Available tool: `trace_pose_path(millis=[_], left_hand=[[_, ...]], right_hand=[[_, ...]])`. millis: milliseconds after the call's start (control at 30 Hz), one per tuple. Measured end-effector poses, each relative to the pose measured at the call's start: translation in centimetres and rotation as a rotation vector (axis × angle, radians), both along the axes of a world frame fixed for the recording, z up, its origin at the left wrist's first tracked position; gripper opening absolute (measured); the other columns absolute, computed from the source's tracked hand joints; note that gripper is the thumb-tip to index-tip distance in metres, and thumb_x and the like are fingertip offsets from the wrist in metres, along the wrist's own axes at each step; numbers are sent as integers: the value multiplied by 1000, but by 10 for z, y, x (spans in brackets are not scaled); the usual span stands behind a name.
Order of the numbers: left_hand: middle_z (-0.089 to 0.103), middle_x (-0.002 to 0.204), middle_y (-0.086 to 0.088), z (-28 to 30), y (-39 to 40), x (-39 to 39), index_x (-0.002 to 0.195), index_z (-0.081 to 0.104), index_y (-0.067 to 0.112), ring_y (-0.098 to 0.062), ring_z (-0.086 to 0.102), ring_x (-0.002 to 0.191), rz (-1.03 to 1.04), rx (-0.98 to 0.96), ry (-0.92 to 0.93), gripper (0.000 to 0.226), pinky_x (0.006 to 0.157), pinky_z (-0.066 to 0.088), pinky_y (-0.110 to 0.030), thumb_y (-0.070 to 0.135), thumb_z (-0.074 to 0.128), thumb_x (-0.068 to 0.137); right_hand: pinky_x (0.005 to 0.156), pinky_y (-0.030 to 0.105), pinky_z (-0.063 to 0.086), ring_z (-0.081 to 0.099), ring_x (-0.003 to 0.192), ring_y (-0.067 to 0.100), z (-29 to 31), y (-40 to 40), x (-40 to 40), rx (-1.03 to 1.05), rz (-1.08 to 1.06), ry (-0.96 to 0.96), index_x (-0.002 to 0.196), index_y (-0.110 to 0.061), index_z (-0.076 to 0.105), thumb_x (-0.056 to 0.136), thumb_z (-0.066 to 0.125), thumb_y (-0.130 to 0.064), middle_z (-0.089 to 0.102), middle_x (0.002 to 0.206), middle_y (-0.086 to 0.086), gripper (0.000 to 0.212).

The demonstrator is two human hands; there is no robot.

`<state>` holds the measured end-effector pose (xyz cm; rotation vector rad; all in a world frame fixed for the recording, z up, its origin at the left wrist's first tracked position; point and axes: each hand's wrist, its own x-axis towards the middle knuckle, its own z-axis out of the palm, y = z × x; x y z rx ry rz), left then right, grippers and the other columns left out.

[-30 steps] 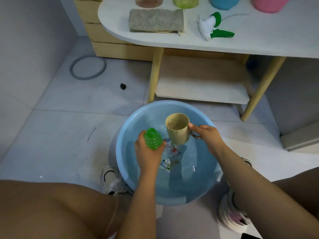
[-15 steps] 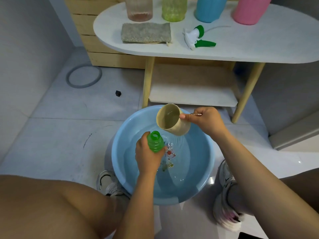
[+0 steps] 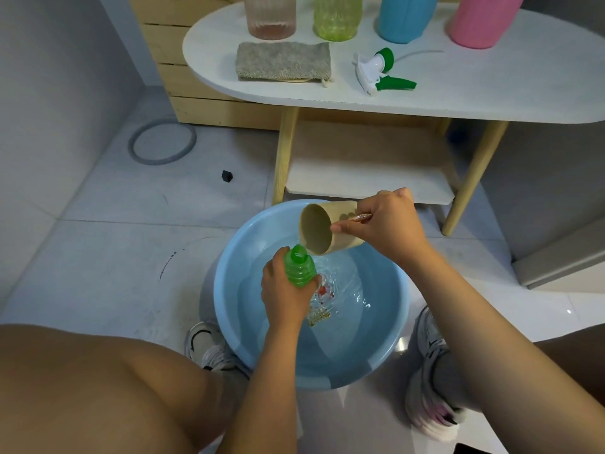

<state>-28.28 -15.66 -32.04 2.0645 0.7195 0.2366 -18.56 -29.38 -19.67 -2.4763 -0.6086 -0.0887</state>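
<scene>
Left hand (image 3: 283, 294) grips green ribbed plastic bottle (image 3: 298, 267) upright above round blue plastic basin (image 3: 229, 322), which would catch spills. Right hand (image 3: 386, 227) holds beige mug (image 3: 316, 229) tipped, pouring into the bottle's mouth.

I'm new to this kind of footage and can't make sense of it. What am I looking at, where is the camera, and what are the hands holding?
No machine here: a person works with bare hands. The one picture comes from a wide-angle camera worn on the head, looking forward and down, so a knee and a shoe show below. The left hand grips a green bottle standing in a blue basin of water on the floor. The right hand holds a beige cup at its handle, tipped at the bottle's mouth, seemingly pouring. Behind, a white table carries a grey cloth, a spray head and a blue container, among others.
</scene>
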Motion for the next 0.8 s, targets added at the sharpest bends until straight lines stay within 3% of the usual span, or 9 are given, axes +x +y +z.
trace_pose_path(millis=[167, 333, 533, 800], left_hand=[[53, 126, 0, 0, 0, 0, 126, 46, 25, -21, 46, 119, 3, 4, -15, 72, 93, 46, -43, 30, 84, 64], [52, 128, 0, -2, -1, -1, 130, 44, 24, -21, 44, 121, -3, -30, -2, 76, 96, 44, -44, 32, 83, 65], [52, 127, -1, -1, -1, -1, 127, 47, 22, -21, 45, 120, 3, -56, -27, 72, 97, 43, -43, 28, 84, 65], [51, 127, -1, 1, -2, 0, 128, 46, 22, -21, 44, 121, -9, -67, -35, 73, 98, 42, -43, 27, 84, 66]], right_hand=[[70, 26, 17, 34, 71, 24, 5, 0, 2, -51, 8, -49, 44, -26, 29, 65, 73, -55, 31, 51, -5, 57], [71, 28, 18, 34, 65, 22, 9, 0, 2, -59, 19, -109, 44, -27, 27, 65, 74, -54, 30, 48, -7, 58], [70, 26, 15, 38, 62, 18, 8, 1, 3, -106, 29, -196, 56, -7, 61, 64, 73, -55, 46, 51, -1, 50], [73, 25, 15, 41, 65, 17, 12, 2, 4, -127, 45, -281, 66, -9, 70, 66, 70, -57, 60, 58, 5, 48]])
